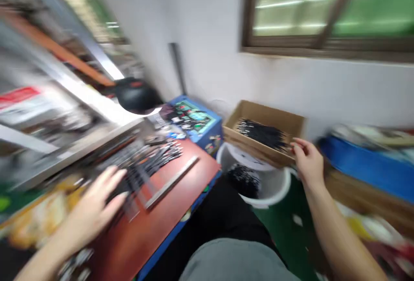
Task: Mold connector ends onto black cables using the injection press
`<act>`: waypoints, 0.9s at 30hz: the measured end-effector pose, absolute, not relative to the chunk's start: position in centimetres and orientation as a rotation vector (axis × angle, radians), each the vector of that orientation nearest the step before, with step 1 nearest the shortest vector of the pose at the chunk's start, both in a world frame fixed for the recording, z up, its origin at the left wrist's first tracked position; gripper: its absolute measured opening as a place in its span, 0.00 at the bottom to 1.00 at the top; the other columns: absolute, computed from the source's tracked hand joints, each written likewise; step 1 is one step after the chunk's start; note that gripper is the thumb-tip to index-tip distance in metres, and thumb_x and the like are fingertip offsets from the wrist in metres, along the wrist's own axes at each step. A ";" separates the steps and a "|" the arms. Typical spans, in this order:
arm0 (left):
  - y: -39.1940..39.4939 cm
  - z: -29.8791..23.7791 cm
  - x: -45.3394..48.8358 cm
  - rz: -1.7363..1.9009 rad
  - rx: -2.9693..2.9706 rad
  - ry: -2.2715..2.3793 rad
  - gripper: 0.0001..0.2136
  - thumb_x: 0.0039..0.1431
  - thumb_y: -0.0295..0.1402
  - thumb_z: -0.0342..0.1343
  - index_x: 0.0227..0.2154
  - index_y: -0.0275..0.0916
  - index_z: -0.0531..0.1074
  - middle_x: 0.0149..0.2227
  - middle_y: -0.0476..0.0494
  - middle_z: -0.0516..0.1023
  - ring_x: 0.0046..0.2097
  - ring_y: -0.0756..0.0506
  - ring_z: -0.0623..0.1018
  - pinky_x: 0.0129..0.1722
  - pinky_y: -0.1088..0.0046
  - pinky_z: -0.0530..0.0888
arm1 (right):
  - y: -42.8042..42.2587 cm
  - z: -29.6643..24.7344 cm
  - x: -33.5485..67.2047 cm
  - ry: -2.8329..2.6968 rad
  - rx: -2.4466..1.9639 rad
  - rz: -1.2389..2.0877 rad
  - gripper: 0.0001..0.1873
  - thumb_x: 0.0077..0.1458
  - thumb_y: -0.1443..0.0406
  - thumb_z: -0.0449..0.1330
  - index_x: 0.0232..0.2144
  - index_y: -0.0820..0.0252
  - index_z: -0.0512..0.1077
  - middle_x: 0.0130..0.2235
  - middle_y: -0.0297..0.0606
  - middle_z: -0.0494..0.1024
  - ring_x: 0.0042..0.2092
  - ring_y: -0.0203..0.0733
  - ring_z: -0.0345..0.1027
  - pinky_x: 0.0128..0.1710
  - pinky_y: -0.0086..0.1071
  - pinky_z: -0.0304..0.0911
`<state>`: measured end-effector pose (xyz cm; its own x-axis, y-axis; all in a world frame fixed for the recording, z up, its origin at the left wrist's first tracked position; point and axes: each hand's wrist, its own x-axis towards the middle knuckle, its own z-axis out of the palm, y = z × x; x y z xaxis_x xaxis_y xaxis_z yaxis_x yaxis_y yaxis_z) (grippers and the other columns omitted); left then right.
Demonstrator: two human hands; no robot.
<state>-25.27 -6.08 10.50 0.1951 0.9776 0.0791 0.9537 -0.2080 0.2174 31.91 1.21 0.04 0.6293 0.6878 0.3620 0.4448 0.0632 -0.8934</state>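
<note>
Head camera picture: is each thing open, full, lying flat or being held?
White bucket: open, some black bits at the bottom.
Cardboard box: open, resting on the bucket, black sticks inside.
Metal bar: lying flat on the red table.
Left hand: open, fingers spread over the loose black parts on the table, blurred.
Right hand: fingers on the box's corner; grip unclear.

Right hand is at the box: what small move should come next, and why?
Probably close the right hand on the box corner to steady it: its fingers lie at the rim, the box sits across a white bucket, and the left hand hovers open over black parts on the table.
</note>
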 end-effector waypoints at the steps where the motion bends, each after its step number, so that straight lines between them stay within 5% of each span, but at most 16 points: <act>1: -9.9 9.7 -26.2 0.309 2.182 1.910 0.24 0.67 0.48 0.46 0.64 0.71 0.53 0.69 0.61 0.54 0.68 0.37 0.61 0.67 0.49 0.62 | 2.2 0.6 27.8 -1.220 -1.463 0.394 0.15 0.58 0.58 0.59 0.44 0.59 0.74 0.38 0.42 0.79 0.37 0.43 0.75 0.39 0.36 0.73; 4: -20.3 7.2 -24.8 0.244 1.776 1.660 0.23 0.66 0.45 0.47 0.64 0.65 0.59 0.67 0.56 0.62 0.64 0.42 0.68 0.65 0.64 0.67 | 0.9 1.2 18.3 -2.207 -0.954 1.228 0.11 0.62 0.61 0.55 0.38 0.51 0.78 0.32 0.35 0.80 0.32 0.40 0.75 0.30 0.29 0.72; 6: -25.1 4.4 -22.2 0.195 1.581 1.577 0.21 0.65 0.44 0.49 0.60 0.61 0.67 0.60 0.52 0.72 0.59 0.42 0.74 0.60 0.66 0.72 | -0.9 -0.4 15.3 -2.631 -0.650 1.466 0.10 0.59 0.63 0.58 0.37 0.46 0.79 0.33 0.32 0.81 0.34 0.42 0.77 0.35 0.31 0.74; 10: -29.2 -5.2 -19.3 0.443 1.120 1.985 0.22 0.60 0.49 0.49 0.50 0.45 0.77 0.50 0.40 0.80 0.52 0.36 0.78 0.55 0.58 0.74 | -1.5 -7.1 13.4 -2.396 -0.997 1.358 0.18 0.58 0.52 0.57 0.40 0.54 0.81 0.41 0.43 0.83 0.41 0.52 0.79 0.41 0.40 0.76; 14: -27.9 -12.3 -19.9 0.993 0.609 2.071 0.31 0.61 0.60 0.43 0.33 0.35 0.78 0.33 0.37 0.82 0.34 0.40 0.80 0.39 0.65 0.77 | 0.2 -11.2 12.4 -2.111 -1.396 1.277 0.32 0.55 0.40 0.53 0.35 0.61 0.80 0.35 0.50 0.82 0.35 0.55 0.77 0.37 0.40 0.73; 18: -27.0 -13.1 -20.5 1.121 0.451 2.034 0.31 0.49 0.64 0.56 0.27 0.35 0.77 0.27 0.39 0.81 0.30 0.40 0.79 0.33 0.68 0.77 | 0.7 -11.1 12.1 -2.123 -1.428 1.274 0.29 0.53 0.40 0.56 0.28 0.59 0.78 0.30 0.48 0.81 0.33 0.55 0.75 0.35 0.40 0.69; 27: -27.5 -13.8 -21.9 0.854 0.607 2.157 0.28 0.49 0.64 0.51 0.22 0.41 0.77 0.29 0.39 0.83 0.34 0.36 0.82 0.39 0.64 0.79 | 1.4 -9.7 12.1 -2.109 -1.366 1.435 0.21 0.54 0.47 0.59 0.25 0.57 0.74 0.26 0.43 0.78 0.29 0.50 0.73 0.32 0.39 0.69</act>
